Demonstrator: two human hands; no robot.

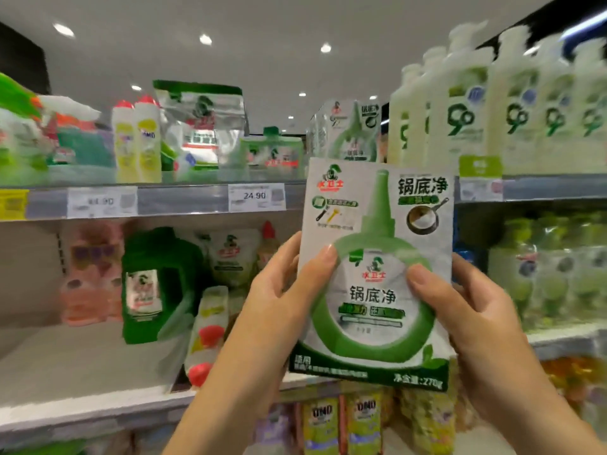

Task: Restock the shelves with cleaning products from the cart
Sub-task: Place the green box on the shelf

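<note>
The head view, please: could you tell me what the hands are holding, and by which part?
The green-and-white cleaner pack: the left hand grips its lower left edge, the right hand its lower right edge, thumbs on the front.

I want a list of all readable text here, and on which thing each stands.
"锅底净": cleaner box, top right and centre.
"水卫士": box's red logo.
"净含量:270g": box's bottom strip.
"24.90": price tag, upper shelf edge.
"OMO": yellow packs, bottom of view.
"90": white bottles, top right.
Other tags and labels: too blurred.
</note>
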